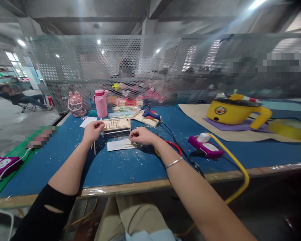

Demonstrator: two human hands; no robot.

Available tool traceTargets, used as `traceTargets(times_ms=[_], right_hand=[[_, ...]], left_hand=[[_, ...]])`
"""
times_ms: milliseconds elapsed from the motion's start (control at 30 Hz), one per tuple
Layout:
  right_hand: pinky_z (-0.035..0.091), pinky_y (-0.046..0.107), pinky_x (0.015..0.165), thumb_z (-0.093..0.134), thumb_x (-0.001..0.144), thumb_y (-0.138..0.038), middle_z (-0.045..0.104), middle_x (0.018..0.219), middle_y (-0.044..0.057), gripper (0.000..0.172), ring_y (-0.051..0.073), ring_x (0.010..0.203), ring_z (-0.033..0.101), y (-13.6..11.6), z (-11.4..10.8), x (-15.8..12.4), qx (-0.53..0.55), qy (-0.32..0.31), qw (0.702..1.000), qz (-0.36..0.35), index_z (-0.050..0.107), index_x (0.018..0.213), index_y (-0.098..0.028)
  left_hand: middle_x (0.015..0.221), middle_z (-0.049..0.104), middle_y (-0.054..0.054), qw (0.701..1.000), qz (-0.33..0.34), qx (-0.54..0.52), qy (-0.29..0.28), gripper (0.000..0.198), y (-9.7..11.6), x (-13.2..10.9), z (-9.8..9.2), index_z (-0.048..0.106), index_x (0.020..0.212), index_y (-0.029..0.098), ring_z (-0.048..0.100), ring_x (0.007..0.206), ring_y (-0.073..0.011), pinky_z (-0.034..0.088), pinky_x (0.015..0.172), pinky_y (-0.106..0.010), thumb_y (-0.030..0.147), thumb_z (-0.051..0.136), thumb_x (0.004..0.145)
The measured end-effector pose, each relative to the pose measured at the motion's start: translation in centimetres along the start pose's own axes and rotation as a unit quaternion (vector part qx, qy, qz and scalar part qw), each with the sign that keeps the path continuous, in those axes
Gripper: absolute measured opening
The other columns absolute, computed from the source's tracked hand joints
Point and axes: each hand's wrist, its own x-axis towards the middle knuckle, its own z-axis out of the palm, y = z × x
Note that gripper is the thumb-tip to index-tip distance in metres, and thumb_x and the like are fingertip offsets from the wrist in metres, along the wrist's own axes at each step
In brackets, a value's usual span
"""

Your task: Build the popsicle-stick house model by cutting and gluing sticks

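My left hand is closed in a pinch at the left end of a small model made of wooden sticks, which stands on thin legs. My right hand is lowered over the right end of a white paper, its fingertips pressed together. Thin wooden sticks lie on that paper beside the fingertips. Whether the right fingers hold a stick is too small to make out. Behind the model, a blue glue gun rests on a wooden piece.
A pink bottle and a pink jug stand at the back left. On the right are a yellow electric pot and a purple power strip with a yellow cable. Red-handled pliers lie by my right wrist. Wood scraps dot the blue tabletop.
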Motion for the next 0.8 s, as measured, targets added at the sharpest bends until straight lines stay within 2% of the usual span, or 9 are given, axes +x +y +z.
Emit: traceTargets(times_ms=[67,200,367,533,700,800], right_hand=[[0.030,0.018,0.046,0.053,0.060,-0.015,0.052,0.049,-0.004,0.012,0.007,0.047,0.042,-0.3,0.0,-0.2,-0.017,-0.017,1.000,-0.006,0.065,0.063,-0.015],[0.030,0.019,0.046,0.054,0.057,-0.013,0.055,0.052,-0.003,0.012,0.008,0.048,0.044,-0.3,0.0,-0.3,-0.039,-0.005,0.999,0.023,0.065,0.062,-0.015],[0.030,0.018,0.046,0.057,0.059,-0.016,0.056,0.052,-0.003,0.009,0.008,0.048,0.044,-0.7,0.3,-0.6,-0.044,-0.086,0.995,0.014,0.065,0.062,-0.016],[0.029,0.017,0.049,0.059,0.063,-0.019,0.058,0.058,-0.002,0.010,0.008,0.054,0.047,-2.1,0.7,-0.6,-0.140,-0.132,0.981,-0.005,0.065,0.069,-0.015],[0.030,0.018,0.051,0.056,0.065,-0.016,0.059,0.060,0.001,0.007,0.009,0.056,0.048,-2.4,0.7,-0.7,-0.206,-0.130,0.969,-0.028,0.062,0.063,-0.014],[0.033,0.017,0.051,0.049,0.069,-0.013,0.061,0.064,0.002,0.009,0.009,0.057,0.050,-2.0,0.6,-0.7,-0.127,-0.081,0.988,-0.026,0.057,0.066,-0.014]], left_hand=[[0.060,0.060,-0.001,1.000,0.004,0.004,-0.011,0.023,0.1,0.0,-0.1,0.065,0.066,0.017,0.050,0.057,-0.0137,0.037,0.057,-0.025,0.037,0.054,0.066],[0.056,0.061,-0.001,0.998,-0.027,0.028,-0.059,0.019,0.2,0.0,-0.7,0.066,0.063,0.018,0.051,0.054,-0.0153,0.037,0.055,-0.027,0.036,0.062,0.059],[0.058,0.061,-0.001,0.995,-0.032,0.052,-0.074,0.023,0.6,-0.2,-0.8,0.066,0.066,0.017,0.049,0.053,-0.0142,0.035,0.053,-0.026,0.038,0.058,0.062],[0.063,0.061,-0.002,0.991,-0.026,0.078,-0.106,0.029,1.0,-0.5,-0.6,0.065,0.071,0.015,0.050,0.057,-0.0134,0.035,0.055,-0.024,0.041,0.055,0.065],[0.061,0.059,-0.001,0.991,-0.008,0.091,-0.102,0.031,0.8,-0.4,-0.6,0.064,0.071,0.015,0.049,0.057,-0.0127,0.035,0.055,-0.024,0.043,0.053,0.066],[0.060,0.058,-0.001,0.990,-0.004,0.094,-0.102,0.033,0.8,-0.4,-0.5,0.064,0.076,0.014,0.048,0.056,-0.0126,0.035,0.055,-0.024,0.044,0.053,0.066]])
